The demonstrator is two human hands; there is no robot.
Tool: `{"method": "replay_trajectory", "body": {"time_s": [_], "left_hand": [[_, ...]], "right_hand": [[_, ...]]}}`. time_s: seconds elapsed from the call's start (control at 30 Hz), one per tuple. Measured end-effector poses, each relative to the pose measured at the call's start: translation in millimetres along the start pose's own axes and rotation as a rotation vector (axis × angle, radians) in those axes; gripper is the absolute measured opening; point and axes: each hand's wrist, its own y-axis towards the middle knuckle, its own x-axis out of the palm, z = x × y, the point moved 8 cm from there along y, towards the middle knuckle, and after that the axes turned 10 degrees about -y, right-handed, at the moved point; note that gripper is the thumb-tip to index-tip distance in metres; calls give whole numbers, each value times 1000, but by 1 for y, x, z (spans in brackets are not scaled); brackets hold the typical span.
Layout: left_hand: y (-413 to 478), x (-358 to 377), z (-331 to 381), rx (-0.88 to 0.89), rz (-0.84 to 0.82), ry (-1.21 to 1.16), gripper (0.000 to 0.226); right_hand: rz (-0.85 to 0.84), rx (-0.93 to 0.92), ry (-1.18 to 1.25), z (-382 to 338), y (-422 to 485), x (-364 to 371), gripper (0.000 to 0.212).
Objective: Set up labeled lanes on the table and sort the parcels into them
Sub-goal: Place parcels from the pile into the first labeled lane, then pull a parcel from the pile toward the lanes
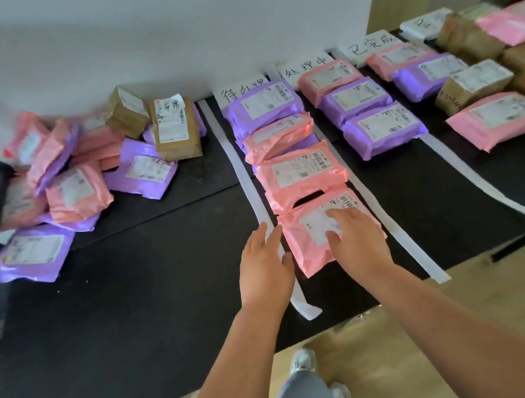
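Near the table's front edge, first taped lane: right hand flat, fingers spread on the pink parcel; left hand open at its left side. Placing step, I'd say. Next: square it between the tape strips, then pull from the far-left pile.

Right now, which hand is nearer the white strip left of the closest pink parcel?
Left. The left hand lies over the white strip; the right hand rests on the pink parcel beside it.

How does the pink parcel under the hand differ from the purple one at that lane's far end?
The pink parcel lies nearest the camera; the purple parcel farthest, by the lane sign. The right hand rests on the pink parcel; the purple parcel is untouched. Both carry white shipping labels.
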Motion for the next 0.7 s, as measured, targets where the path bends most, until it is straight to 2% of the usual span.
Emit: {"method": "replay_trajectory", "body": {"time_s": [0.3,0.5,0.7], "left_hand": [[-22,-80,-63,-132,174,-93,55],[-24,-135,-127,-155,231,-129,54],[-12,-212,-216,-210,273,-125,54]], "right_hand": [[119,-149,81,-88,-3,-19,36],[48,-189,96,-175,9,-3,44],[-67,-240,100,-291,2,48,48]]}}
